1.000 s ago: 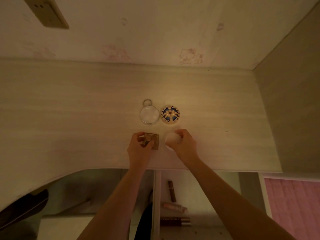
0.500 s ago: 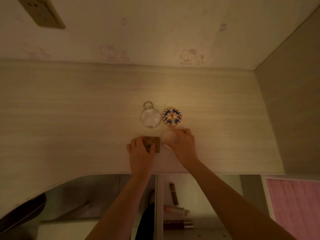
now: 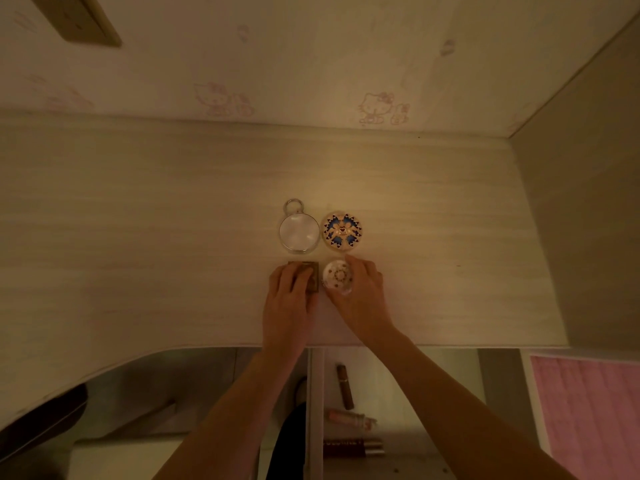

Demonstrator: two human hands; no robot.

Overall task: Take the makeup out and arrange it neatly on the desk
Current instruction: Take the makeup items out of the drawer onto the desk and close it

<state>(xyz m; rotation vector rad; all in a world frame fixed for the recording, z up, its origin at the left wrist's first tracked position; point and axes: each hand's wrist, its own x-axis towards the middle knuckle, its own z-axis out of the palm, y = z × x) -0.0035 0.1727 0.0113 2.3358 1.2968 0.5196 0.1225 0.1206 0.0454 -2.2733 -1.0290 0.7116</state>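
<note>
On the pale wooden desk (image 3: pixel 138 220) lie a round clear compact with a ring (image 3: pixel 299 230) and, to its right, a round compact with a blue and gold pattern (image 3: pixel 342 231). Just in front of them, my left hand (image 3: pixel 290 299) rests with straight fingers on a small brown square case (image 3: pixel 313 280). My right hand (image 3: pixel 363 296) curls its fingers round a small white round jar with a dotted lid (image 3: pixel 338 279) that stands on the desk beside the case.
Below the desk edge an open drawer (image 3: pixel 408 382) holds a brown lipstick tube (image 3: pixel 345 386), a pink tube (image 3: pixel 351 418) and a dark tube (image 3: pixel 353 446). A side panel (image 3: pixel 588 220) closes the desk on the right. The wall behind carries a socket (image 3: pixel 79 19).
Both hands slid the brown case and the white jar a little farther onto the desk, closer under the two compacts. The right hand shifted to the jar's right side, uncovering its lid.
</note>
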